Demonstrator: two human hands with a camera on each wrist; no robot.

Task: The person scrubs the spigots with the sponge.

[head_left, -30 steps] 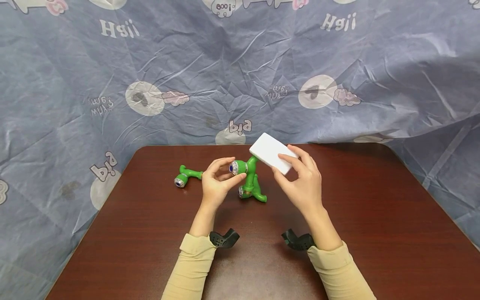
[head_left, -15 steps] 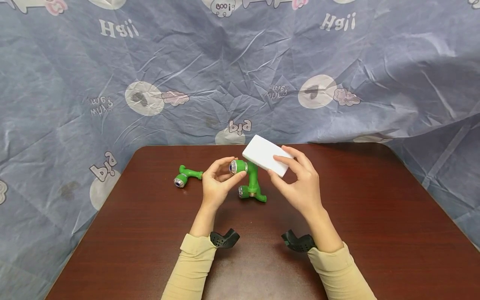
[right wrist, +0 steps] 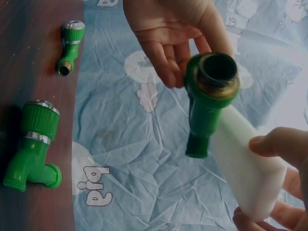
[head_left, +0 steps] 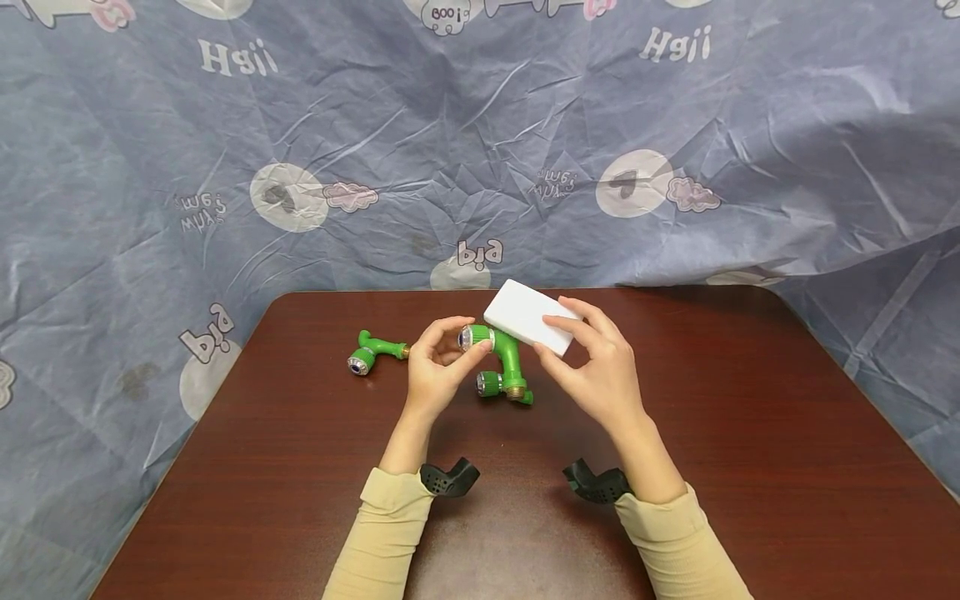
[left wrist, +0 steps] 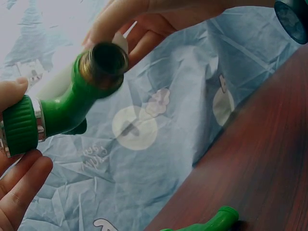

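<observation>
Over the bench [head_left: 300, 500], the left hand [head_left: 435, 371] grips a green tap [head_left: 510, 360] by its knob [left wrist: 20, 126], apparently leaving its body exposed; the right hand [head_left: 600, 367] pinches a white block [head_left: 525, 315] against or just beside it, I can't tell which. The held tap partly hides a second tap [head_left: 491, 384] lying below; a third tap [head_left: 386, 346] lies farther left.

A creased blue-grey cloth [head_left: 450, 125] hangs behind the table [head_left: 720, 417] and shows along both sides. White lettering [head_left: 238, 57], pale discs [head_left: 289, 197] and pink clouds [head_left: 351, 197] pattern it. The table is dark reddish-brown, its far corners rounded; light leaves a soft sheen near its front.
</observation>
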